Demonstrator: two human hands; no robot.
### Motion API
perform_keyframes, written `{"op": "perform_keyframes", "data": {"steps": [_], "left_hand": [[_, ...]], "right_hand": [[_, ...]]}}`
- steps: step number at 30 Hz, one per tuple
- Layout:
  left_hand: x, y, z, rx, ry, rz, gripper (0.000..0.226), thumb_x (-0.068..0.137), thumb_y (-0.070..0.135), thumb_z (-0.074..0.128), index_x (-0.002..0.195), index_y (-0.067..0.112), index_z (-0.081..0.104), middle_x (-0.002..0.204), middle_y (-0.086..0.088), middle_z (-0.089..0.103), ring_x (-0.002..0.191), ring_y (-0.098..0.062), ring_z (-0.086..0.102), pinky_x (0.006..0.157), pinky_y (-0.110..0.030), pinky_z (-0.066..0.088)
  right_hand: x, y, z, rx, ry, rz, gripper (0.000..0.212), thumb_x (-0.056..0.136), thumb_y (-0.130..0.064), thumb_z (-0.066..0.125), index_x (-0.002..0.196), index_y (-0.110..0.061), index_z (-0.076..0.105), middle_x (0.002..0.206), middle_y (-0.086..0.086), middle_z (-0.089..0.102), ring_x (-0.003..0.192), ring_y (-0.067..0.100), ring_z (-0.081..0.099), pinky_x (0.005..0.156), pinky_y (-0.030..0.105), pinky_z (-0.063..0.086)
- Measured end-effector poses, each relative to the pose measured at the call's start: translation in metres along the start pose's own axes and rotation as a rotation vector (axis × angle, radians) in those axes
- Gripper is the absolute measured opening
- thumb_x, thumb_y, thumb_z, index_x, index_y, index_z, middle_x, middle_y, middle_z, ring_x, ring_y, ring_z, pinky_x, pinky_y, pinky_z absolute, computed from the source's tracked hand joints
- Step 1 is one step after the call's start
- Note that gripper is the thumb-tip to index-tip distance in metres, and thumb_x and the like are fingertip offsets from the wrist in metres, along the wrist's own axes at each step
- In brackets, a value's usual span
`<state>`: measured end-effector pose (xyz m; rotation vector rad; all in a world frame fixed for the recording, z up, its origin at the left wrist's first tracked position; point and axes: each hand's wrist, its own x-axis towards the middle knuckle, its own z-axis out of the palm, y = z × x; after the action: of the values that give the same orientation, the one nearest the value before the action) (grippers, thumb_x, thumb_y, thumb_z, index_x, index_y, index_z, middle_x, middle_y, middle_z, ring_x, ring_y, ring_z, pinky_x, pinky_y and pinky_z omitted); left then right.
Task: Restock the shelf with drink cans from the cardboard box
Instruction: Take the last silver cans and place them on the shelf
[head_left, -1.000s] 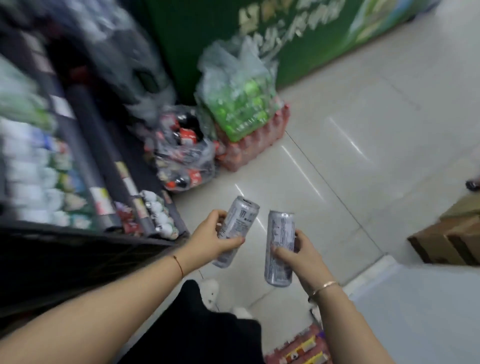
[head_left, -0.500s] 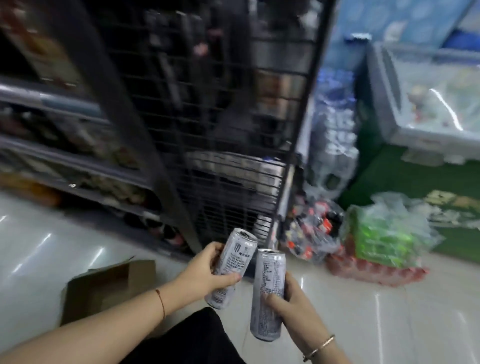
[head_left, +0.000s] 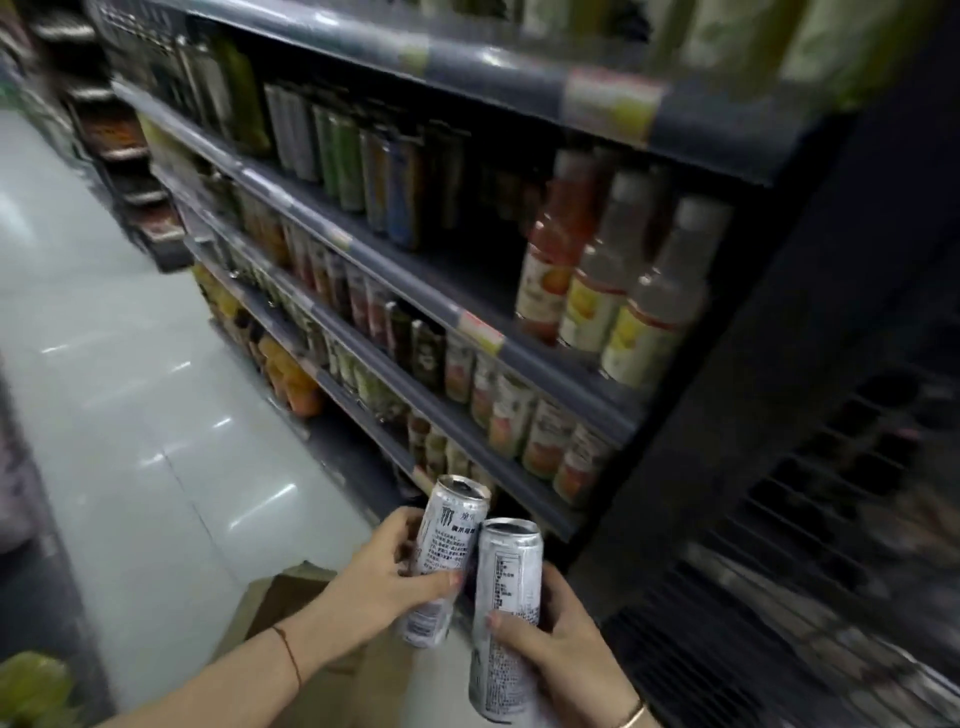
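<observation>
My left hand (head_left: 387, 582) grips a tall silver drink can (head_left: 447, 535), tilted slightly right. My right hand (head_left: 563, 642) grips a second silver can (head_left: 506, 587), upright and touching the first. Both cans are held low in front of the dark shelf unit (head_left: 395, 270), whose tiers are filled with cans and bottles. A gap shows on one tier (head_left: 467, 265) between the row of tall cans and the bottles. The open cardboard box (head_left: 283, 597) lies on the floor under my left forearm, partly hidden.
Three bottles with pale caps (head_left: 613, 275) stand at the shelf's right end. A black wire-grid rack (head_left: 831, 519) closes the right side. The pale tiled aisle floor (head_left: 130, 415) runs along the left, with more shelving (head_left: 130, 171) far back.
The view has swung from the floor and plastic-wrapped packs, past the wire rack, to the shelf front. Both hands kept hold of their cans, which now touch.
</observation>
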<state>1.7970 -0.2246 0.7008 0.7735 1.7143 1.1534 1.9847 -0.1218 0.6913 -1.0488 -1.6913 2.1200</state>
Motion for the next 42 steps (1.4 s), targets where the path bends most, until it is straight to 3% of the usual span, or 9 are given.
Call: {"op": "perform_keyframes", "data": {"steps": [5, 9, 17, 23, 26, 30, 34, 38, 42], "left_hand": [[0.042, 0.044, -0.071, -0.044, 0.089, 0.101, 0.054, 0.071, 0.022, 0.082, 0.114, 0.028, 0.051, 0.110, 0.005, 0.071, 0.101, -0.013, 0.068, 0.081, -0.032, 0.057], [0.071, 0.085, -0.100, -0.105, 0.133, 0.189, 0.053, 0.072, 0.018, 0.081, 0.116, 0.023, 0.052, 0.111, -0.001, 0.070, 0.101, -0.015, 0.068, 0.085, -0.038, 0.057], [0.132, 0.163, -0.135, -0.185, 0.168, 0.389, 0.061, 0.071, 0.015, 0.079, 0.124, 0.015, 0.049, 0.117, -0.003, 0.067, 0.109, -0.016, 0.065, 0.090, -0.035, 0.054], [0.183, 0.203, -0.152, -0.112, 0.116, 0.456, 0.062, 0.076, 0.019, 0.078, 0.129, 0.020, 0.045, 0.119, 0.006, 0.065, 0.108, -0.005, 0.063, 0.092, -0.028, 0.053], [0.210, 0.220, -0.159, -0.070, 0.056, 0.478, 0.059, 0.080, 0.016, 0.075, 0.130, 0.022, 0.044, 0.118, 0.008, 0.064, 0.103, 0.000, 0.063, 0.087, -0.021, 0.054], [0.248, 0.232, -0.164, -0.029, -0.019, 0.515, 0.061, 0.079, 0.017, 0.075, 0.131, 0.019, 0.042, 0.122, 0.003, 0.063, 0.112, -0.008, 0.061, 0.097, -0.035, 0.051], [0.278, 0.233, -0.163, 0.003, -0.110, 0.551, 0.067, 0.078, 0.021, 0.077, 0.132, 0.024, 0.037, 0.127, 0.005, 0.060, 0.118, -0.009, 0.057, 0.101, -0.038, 0.048], [0.297, 0.225, -0.160, 0.033, -0.148, 0.546, 0.071, 0.078, 0.027, 0.077, 0.136, 0.023, 0.038, 0.128, 0.005, 0.059, 0.118, -0.009, 0.057, 0.101, -0.037, 0.048], [0.308, 0.219, -0.160, 0.054, -0.162, 0.518, 0.073, 0.078, 0.026, 0.077, 0.139, 0.022, 0.037, 0.125, 0.007, 0.060, 0.113, -0.005, 0.058, 0.096, -0.029, 0.050]], "right_hand": [[0.071, -0.066, 0.045, 0.062, 0.008, -0.103, 0.078, 0.049, -0.023, 0.090, 0.120, -0.024, 0.056, 0.109, 0.003, 0.073, 0.103, 0.021, 0.068, 0.085, 0.036, 0.056], [0.106, -0.118, 0.057, 0.052, 0.015, -0.207, 0.075, 0.053, -0.028, 0.088, 0.121, -0.027, 0.057, 0.115, 0.006, 0.070, 0.107, 0.026, 0.066, 0.095, 0.053, 0.050], [0.157, -0.219, 0.050, -0.092, 0.060, -0.416, 0.053, 0.075, -0.008, 0.075, 0.122, -0.023, 0.055, 0.112, -0.001, 0.070, 0.097, 0.009, 0.069, 0.076, 0.025, 0.058], [0.193, -0.256, 0.051, -0.050, 0.194, -0.507, 0.046, 0.077, -0.007, 0.074, 0.114, -0.030, 0.058, 0.099, -0.008, 0.072, 0.090, 0.006, 0.070, 0.069, 0.022, 0.058], [0.211, -0.266, 0.052, -0.101, 0.309, -0.552, 0.042, 0.074, -0.016, 0.078, 0.103, -0.039, 0.058, 0.098, -0.013, 0.071, 0.090, 0.001, 0.069, 0.071, 0.018, 0.055], [0.231, -0.271, 0.053, -0.108, 0.486, -0.575, 0.053, 0.072, -0.024, 0.080, 0.118, -0.031, 0.055, 0.110, -0.010, 0.068, 0.098, 0.003, 0.066, 0.084, 0.023, 0.053], [0.243, -0.271, 0.054, -0.125, 0.588, -0.584, 0.053, 0.075, -0.025, 0.077, 0.119, -0.035, 0.048, 0.111, -0.013, 0.062, 0.097, -0.005, 0.059, 0.077, 0.005, 0.047], [0.257, -0.262, 0.056, -0.133, 0.651, -0.584, 0.057, 0.078, -0.024, 0.076, 0.127, -0.030, 0.046, 0.120, -0.010, 0.060, 0.108, 0.004, 0.058, 0.092, 0.019, 0.046], [0.264, -0.254, 0.058, -0.118, 0.669, -0.565, 0.055, 0.081, -0.022, 0.072, 0.127, -0.030, 0.044, 0.105, -0.021, 0.056, 0.090, -0.014, 0.053, 0.076, -0.004, 0.042]]}}
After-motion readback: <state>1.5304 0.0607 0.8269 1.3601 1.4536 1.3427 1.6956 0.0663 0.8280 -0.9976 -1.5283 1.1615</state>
